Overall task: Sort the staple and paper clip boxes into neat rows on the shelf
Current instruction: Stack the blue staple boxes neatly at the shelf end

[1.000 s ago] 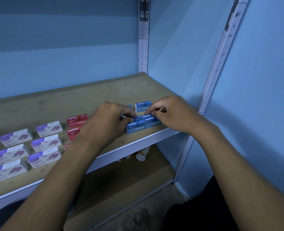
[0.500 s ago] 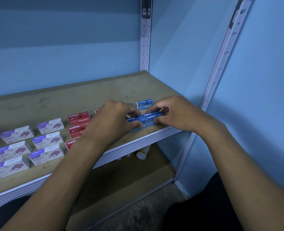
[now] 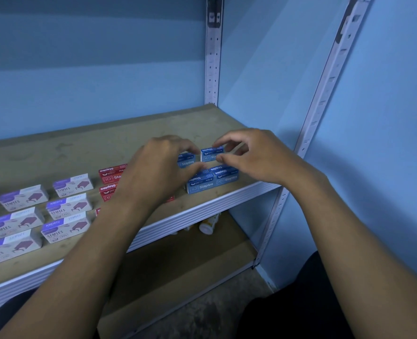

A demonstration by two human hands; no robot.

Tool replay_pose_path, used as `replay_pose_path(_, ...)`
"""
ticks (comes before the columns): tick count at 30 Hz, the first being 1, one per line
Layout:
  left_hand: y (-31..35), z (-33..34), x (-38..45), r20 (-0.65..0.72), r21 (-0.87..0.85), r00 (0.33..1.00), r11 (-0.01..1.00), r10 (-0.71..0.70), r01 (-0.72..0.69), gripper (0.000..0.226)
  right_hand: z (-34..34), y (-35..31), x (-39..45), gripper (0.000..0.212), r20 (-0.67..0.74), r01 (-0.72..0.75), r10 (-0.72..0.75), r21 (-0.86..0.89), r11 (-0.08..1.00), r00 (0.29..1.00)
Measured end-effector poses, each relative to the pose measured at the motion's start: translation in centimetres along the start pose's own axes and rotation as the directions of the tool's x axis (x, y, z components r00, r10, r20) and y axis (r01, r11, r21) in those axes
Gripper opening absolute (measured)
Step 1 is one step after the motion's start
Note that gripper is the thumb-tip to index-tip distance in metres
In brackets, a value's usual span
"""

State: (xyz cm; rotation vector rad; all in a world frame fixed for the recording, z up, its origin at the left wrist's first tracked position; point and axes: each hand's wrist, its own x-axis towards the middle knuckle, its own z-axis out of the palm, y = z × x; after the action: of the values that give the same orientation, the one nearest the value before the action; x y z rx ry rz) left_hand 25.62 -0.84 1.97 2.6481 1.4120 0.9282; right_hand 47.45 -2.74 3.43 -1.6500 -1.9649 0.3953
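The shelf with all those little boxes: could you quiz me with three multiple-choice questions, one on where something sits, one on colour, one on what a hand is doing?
1. Where do the purple and white staple boxes sit on the shelf?
A. far right
B. left part
C. back corner

2. What colour are the boxes between the purple and white group and the blue ones?
A. red
B. green
C. yellow

3. What is the right hand doing?
A. lying flat
B. hanging away from the shelf
C. pinching a blue staple box

Answers: 1 B, they fill the left end. 2 A, the red boxes stand there. 3 C, fingers and thumb close on its edges.
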Motion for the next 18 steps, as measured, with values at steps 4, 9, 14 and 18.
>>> replay_pose_path(4,-0.5,0.1,0.6,0.013,0.001,1.000,1.000,-0.015,0.015,0.031,0.3,0.3,1.4,0.026,-0.023,0.027,-0.028,-0.015,1.000,0.999)
replay_pose_path(9,-0.7,0.6,1.5,0.038,0.009,0.998,0.999,-0.045,0.045,0.034,1.2,0.6,3.1,0.029,-0.005,0.066,-0.066,-0.063,0.996,0.998)
replay_pose_path(14,-1.1,1.2,2.2,0.117,0.013,0.991,0.998,-0.059,0.058,0.030,1.7,0.9,4.0,0.030,0.048,0.063,-0.059,-0.103,0.993,0.997)
replay_pose_path(18,-1.5,1.6,2.6,0.130,-0.011,0.988,0.996,-0.083,0.085,0.034,2.3,1.0,4.6,0.036,0.056,0.044,-0.036,-0.137,0.990,0.998)
